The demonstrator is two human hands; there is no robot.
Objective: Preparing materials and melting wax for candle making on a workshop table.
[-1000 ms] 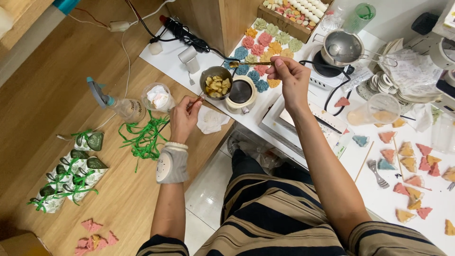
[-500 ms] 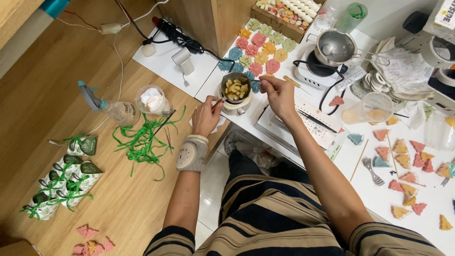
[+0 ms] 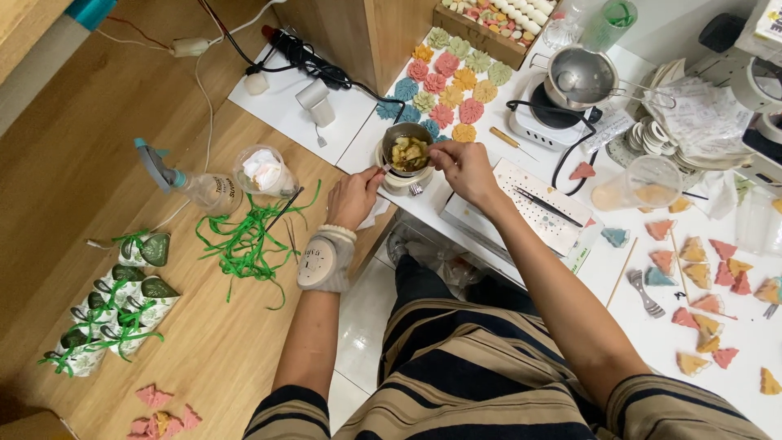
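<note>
A small metal cup (image 3: 407, 151) full of yellowish-green chunks stands on a round white base at the white table's edge. My left hand (image 3: 352, 197), with a padded wrist band, rests just left of the cup and pinches its thin handle. My right hand (image 3: 463, 165) hovers at the cup's right rim, fingers closed on a thin stick that reaches into the chunks. Flower-shaped coloured pieces (image 3: 450, 81) lie in rows behind the cup.
Green ribbon strands (image 3: 248, 236), a spray bottle (image 3: 183, 181) and wrapped green-tied packets (image 3: 114, 305) lie on the wooden floor at left. A steel pot (image 3: 580, 75) sits on a small hotplate. Triangular coloured pieces (image 3: 717, 281), a fork (image 3: 643, 292) and a white perforated tray (image 3: 542, 208) lie at right.
The view has shifted and closed in on the table. Both hands stay at the cup; my right hand has come down from above the cup to its right rim.
</note>
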